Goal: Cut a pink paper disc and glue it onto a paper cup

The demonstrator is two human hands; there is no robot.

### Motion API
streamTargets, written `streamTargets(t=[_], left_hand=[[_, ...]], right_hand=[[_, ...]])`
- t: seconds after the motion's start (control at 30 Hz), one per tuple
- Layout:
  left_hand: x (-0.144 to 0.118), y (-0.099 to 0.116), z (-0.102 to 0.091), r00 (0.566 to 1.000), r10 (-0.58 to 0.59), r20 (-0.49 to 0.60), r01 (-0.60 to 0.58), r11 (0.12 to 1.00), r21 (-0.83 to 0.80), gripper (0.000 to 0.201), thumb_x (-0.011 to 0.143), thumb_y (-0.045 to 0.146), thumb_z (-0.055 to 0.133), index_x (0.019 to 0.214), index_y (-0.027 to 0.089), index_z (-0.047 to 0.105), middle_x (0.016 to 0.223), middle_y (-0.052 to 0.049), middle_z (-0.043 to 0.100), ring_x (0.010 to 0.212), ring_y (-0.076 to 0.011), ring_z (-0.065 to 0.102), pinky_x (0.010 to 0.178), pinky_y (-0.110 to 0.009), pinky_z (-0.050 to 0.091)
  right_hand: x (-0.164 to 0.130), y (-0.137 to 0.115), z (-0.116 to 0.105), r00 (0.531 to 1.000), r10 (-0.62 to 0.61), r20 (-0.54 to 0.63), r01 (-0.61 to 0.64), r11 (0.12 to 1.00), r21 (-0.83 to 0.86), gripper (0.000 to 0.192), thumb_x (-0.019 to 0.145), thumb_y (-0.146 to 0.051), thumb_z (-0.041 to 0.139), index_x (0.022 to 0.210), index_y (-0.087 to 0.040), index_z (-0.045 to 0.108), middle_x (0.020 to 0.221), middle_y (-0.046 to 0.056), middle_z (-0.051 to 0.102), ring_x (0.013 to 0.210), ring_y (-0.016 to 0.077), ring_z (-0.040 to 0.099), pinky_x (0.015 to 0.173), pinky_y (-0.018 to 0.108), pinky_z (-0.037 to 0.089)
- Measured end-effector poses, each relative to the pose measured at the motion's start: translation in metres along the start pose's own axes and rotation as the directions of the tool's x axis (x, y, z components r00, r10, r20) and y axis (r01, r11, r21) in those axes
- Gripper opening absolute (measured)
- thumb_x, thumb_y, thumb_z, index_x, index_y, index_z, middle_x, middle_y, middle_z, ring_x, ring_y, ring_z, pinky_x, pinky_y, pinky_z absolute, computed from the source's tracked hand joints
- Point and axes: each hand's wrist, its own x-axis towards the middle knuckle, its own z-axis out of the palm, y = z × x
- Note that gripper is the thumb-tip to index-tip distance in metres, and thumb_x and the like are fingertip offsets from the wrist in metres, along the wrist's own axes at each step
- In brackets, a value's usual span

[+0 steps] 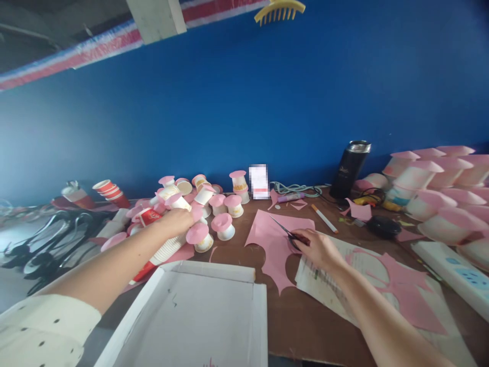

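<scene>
My right hand (319,248) is closed round the handles of a pair of scissors (281,225). The blades point up and left over a pink paper sheet (273,247) with curved cut-outs along its edge. On the left, my left hand (183,220) reaches into a cluster of white paper cups with pink paper discs on them. Its fingers are hidden among the cups, so I cannot tell what they hold. Just right of it stand a cup with a pink disc (198,235) and another such cup (223,225). A red paper cup (150,217) lies by my left forearm.
A white cardboard box lid (206,316) lies in front. Pink scraps (408,285) rest on printed paper at right, near a power strip (458,272). Stacked pink-topped cups (439,173), a black thermos (349,171), a cutter knife (324,219) and a glue stick (290,198) stand or lie behind.
</scene>
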Motion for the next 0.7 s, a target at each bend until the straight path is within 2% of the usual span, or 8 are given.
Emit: streamTargets(t=[0.07,0.13,0.37,0.57,0.7], left_hand=[[0.000,0.003,-0.001,0.999,-0.031,0.009,0.029,0.992,0.124,0.025,0.082,0.008,0.042,0.080,0.008,0.066,0.079,-0.018,0.066,0.077,-0.0255,0.061,0.073,-0.037,0.042],[0.001,0.004,-0.001,1.000,-0.006,0.002,0.005,0.986,0.166,0.025,0.081,0.006,0.042,0.080,0.008,0.067,0.078,-0.018,0.066,0.076,-0.0254,0.062,0.072,-0.037,0.043],[0.001,-0.001,0.002,1.000,0.005,-0.012,-0.004,0.997,0.078,0.024,0.081,0.006,0.043,0.076,0.009,0.067,0.075,-0.017,0.065,0.077,-0.0265,0.060,0.077,-0.040,0.041],[-0.004,-0.011,-0.013,1.000,0.004,0.027,-0.008,0.988,0.154,0.029,0.084,0.008,0.039,0.084,0.007,0.068,0.088,-0.020,0.067,0.079,-0.0268,0.059,0.074,-0.038,0.040],[-0.007,-0.020,-0.022,0.999,-0.036,0.037,0.031,0.991,0.134,0.027,0.080,0.006,0.041,0.085,0.007,0.068,0.082,-0.016,0.067,0.076,-0.0242,0.060,0.078,-0.038,0.040]], right_hand=[[0.000,0.001,0.000,1.000,0.007,0.002,-0.007,1.000,0.001,0.025,0.083,-0.032,0.058,0.104,-0.028,0.071,0.100,0.000,0.074,0.086,0.0201,0.070,0.076,0.030,0.052],[0.000,0.001,0.000,1.000,0.008,-0.003,-0.008,1.000,0.004,0.025,0.083,-0.033,0.059,0.105,-0.029,0.071,0.101,0.000,0.074,0.087,0.0204,0.070,0.076,0.030,0.053],[0.000,-0.003,-0.004,1.000,0.006,0.009,-0.007,1.000,0.018,0.024,0.082,-0.030,0.058,0.103,-0.029,0.071,0.101,0.000,0.074,0.088,0.0206,0.070,0.077,0.030,0.053],[-0.001,-0.009,-0.008,1.000,0.004,0.009,-0.004,1.000,0.026,0.024,0.082,-0.029,0.058,0.102,-0.028,0.071,0.102,0.001,0.074,0.088,0.0208,0.070,0.079,0.030,0.054],[0.000,-0.009,-0.007,0.999,0.021,0.030,-0.022,0.999,0.032,0.023,0.082,-0.030,0.058,0.102,-0.028,0.071,0.102,0.001,0.074,0.087,0.0201,0.070,0.078,0.029,0.054]])
